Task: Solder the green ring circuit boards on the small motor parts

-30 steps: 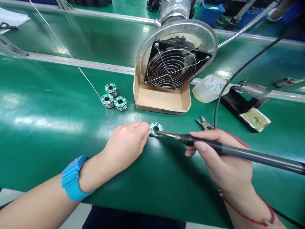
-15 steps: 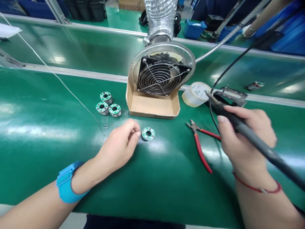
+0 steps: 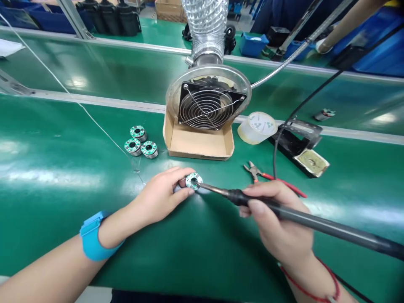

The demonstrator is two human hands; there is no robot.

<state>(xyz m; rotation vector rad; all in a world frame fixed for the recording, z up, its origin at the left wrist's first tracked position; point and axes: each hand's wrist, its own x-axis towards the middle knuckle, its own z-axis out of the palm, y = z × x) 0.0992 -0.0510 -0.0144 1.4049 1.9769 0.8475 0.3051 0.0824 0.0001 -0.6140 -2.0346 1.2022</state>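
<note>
Back from the stand, the soldering iron (image 3: 315, 221) has swung across so that its tip now sits in the centre hole of the ring-shaped circuit board (image 3: 194, 181), and the left hand (image 3: 160, 193) has moved from just beside that ring onto it. The left fingertips (image 3: 186, 179) are closed around the ring's edge, pinching it from the side; whether it is lifted off the bench (image 3: 63, 210) or resting on it is hard to tell. The right hand (image 3: 277, 219) is clenched around the iron's dark grip in a pen hold, with the shaft running out past the right edge of the view.

The ring lies between both hands, near the front of the bench. Three similar rings (image 3: 139, 141) sit together to its upper left, touching or nearly so, and a thin wire (image 3: 94, 122) runs across the bench beside them. Red-handled side cutters (image 3: 255, 172) lie just above the right hand. Farther back stand a fume extractor fan (image 3: 206, 109) in a cardboard tray (image 3: 197, 145) with silver ducting (image 3: 205, 25) rising from it, a roll of clear tape (image 3: 257, 127), and a black iron stand (image 3: 299, 145) with a stained sponge (image 3: 312, 163). A blue wrist strap (image 3: 91, 237) circles the left wrist, and a red string bracelet (image 3: 311, 286) circles the right.
</note>
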